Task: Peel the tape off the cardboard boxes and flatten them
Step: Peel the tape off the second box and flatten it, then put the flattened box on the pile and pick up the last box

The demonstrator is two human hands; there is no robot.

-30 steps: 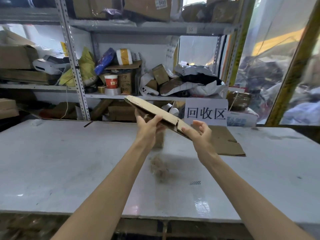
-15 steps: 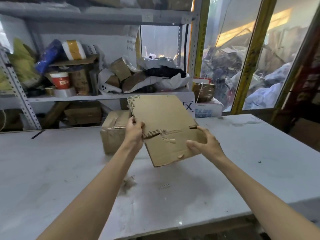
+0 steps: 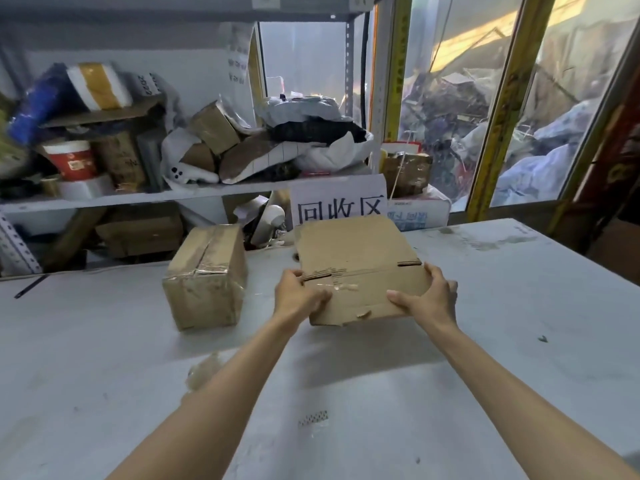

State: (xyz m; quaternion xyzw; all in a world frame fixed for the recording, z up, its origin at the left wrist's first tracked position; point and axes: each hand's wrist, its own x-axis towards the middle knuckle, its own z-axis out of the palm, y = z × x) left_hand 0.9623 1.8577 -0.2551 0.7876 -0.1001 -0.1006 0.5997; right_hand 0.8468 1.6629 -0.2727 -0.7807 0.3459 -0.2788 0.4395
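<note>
Holding a flattened box (image 3: 360, 251) with both hands over the white tabletop (image 3: 519, 323), near its far edge.

- Left hand (image 3: 299, 296): grips the left side of the box at the near end, thumb on the top face, fingers curled under the edge.
- Right hand (image 3: 427, 299): grips the right side, thumb laid along the top face, fingers wrapped round the edge.
- Box is one flat brown panel with a torn fold line across it and a scrap of clear tape by the left thumb. A shadow lies on the tabletop under its near edge, so that edge is lifted. Cannot tell whether the far edge touches down. The far edge covers the bottom of a white sign (image 3: 341, 199) with black characters.
- Taped box (image 3: 207, 275): still closed, shiny tape along its top seam. It stands on the tabletop just left of the flattened box, apart from it.
- Wad of clear tape (image 3: 204, 370): on the tabletop, beside the left forearm.
- Cluttered shelf (image 3: 104, 199) behind.
</note>
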